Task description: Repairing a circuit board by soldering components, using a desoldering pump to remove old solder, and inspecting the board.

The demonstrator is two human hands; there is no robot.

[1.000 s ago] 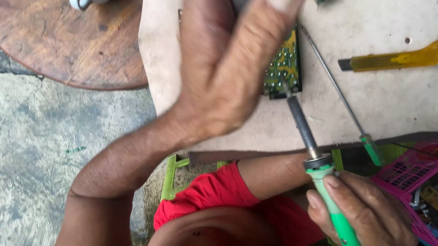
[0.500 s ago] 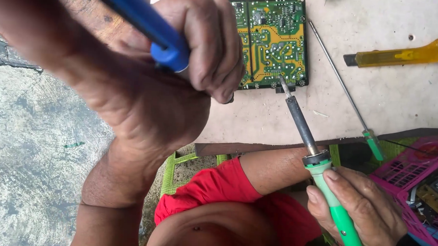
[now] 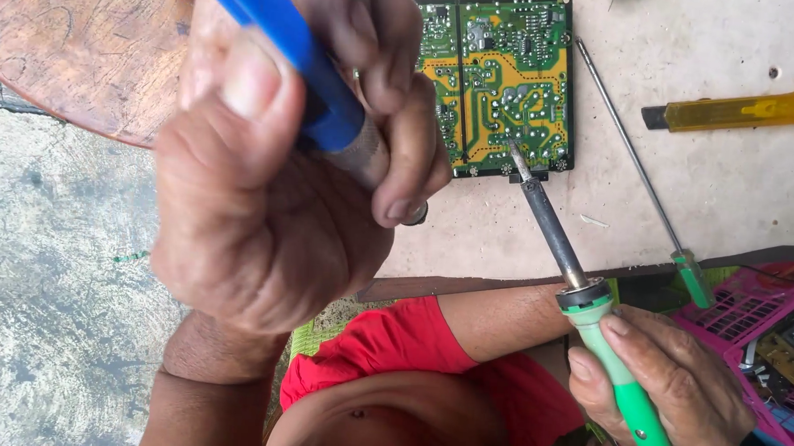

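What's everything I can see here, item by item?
Circuit board: one, green and yellow, top centre of the pale worktop.
Soldering iron: one, green handle, tip at the board's lower edge.
Blue tool: one, blue with a metal end, near the camera.
Utility knife: one, yellow, upper right.
Long screwdriver: one, thin metal shaft, green handle, right of the board.
Round wooden top: one, brown, upper left.
Basket: one, pink, right edge.
Red shorts: one, bottom centre.
Left hand: grips the blue tool.
Right hand: grips the soldering iron.
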